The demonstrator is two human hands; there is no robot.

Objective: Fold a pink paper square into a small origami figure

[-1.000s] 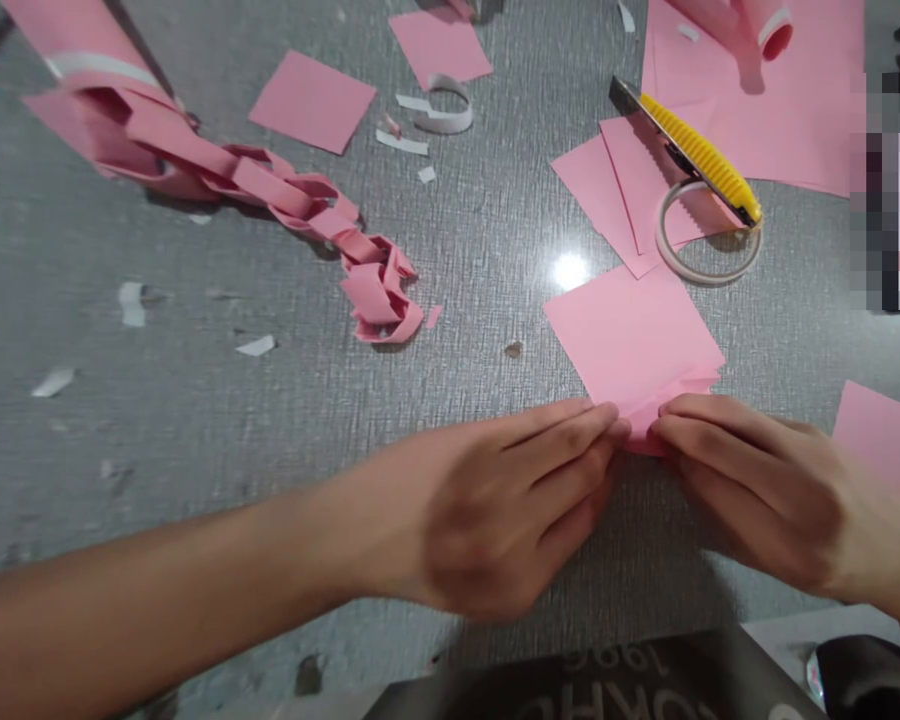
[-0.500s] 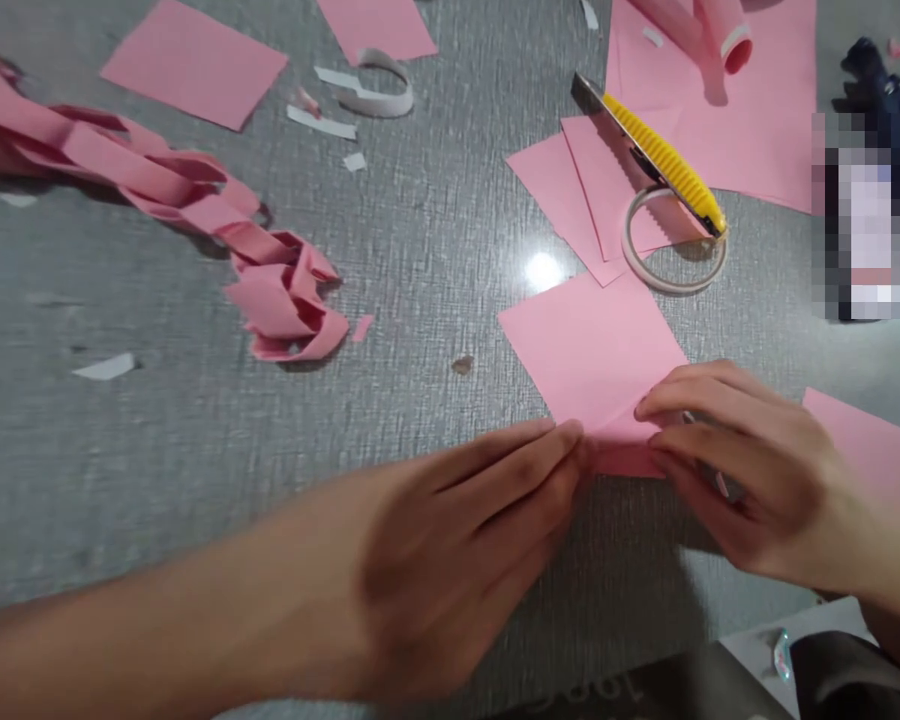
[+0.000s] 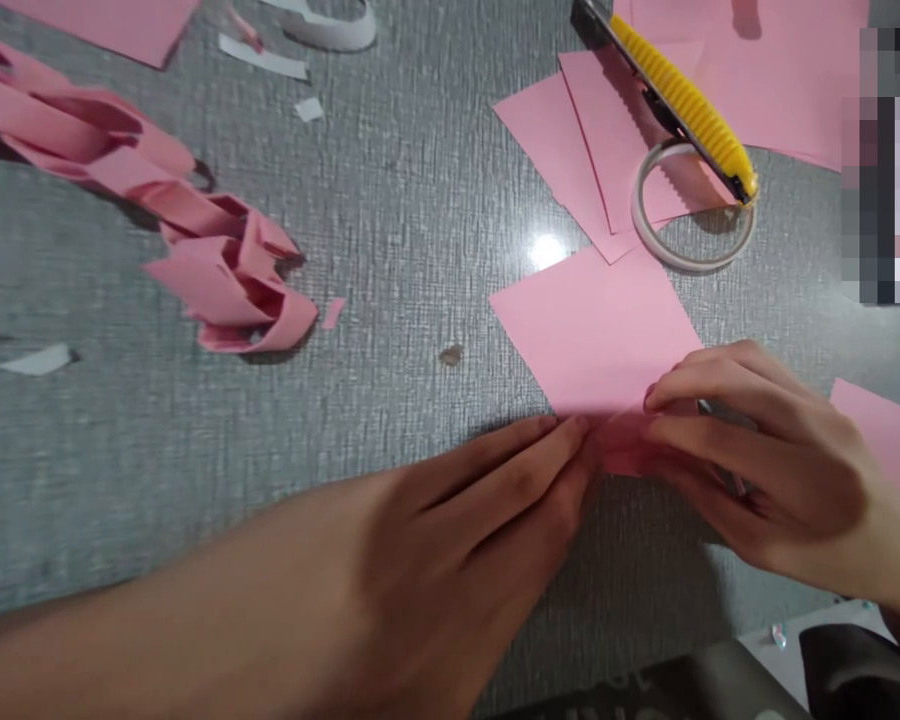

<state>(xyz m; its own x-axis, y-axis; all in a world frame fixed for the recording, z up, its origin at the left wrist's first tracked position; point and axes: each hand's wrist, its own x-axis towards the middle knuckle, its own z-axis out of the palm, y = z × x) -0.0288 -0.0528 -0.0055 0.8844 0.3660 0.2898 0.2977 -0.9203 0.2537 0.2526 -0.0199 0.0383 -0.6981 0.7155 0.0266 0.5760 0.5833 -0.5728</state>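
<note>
At the far left of the grey tabletop (image 3: 397, 250), a paper chain (image 3: 97, 145) of pink loops runs down toward the middle, with a white scrap (image 3: 39, 360) nearer the person and part of a loose pink sheet (image 3: 120, 22) at the upper edge. Next come a flat white strip (image 3: 262, 58), a curled strip (image 3: 337, 30), a small white piece (image 3: 309, 108) and, just beside the end of the chain, a pink snippet (image 3: 334, 313). A brown crumb (image 3: 451, 355) lies farther right. The left hand (image 3: 487, 510) has its fingertips together, clamped on the near left part of a pink square (image 3: 596, 325), which lies flat before the person with its near edge in shadow between both hands. Beyond the square are two overlapping cards (image 3: 551, 140), a yellow cutter (image 3: 682, 85) slanting across them, and a tape roll (image 3: 690, 262) under the cutter's near end; larger pink paper (image 3: 795, 85) lies behind. The right hand (image 3: 780, 455) has its grip clamped on the square's near right edge, two fingers slightly spread. At the right edge rests another pink piece (image 3: 881, 430)
</note>
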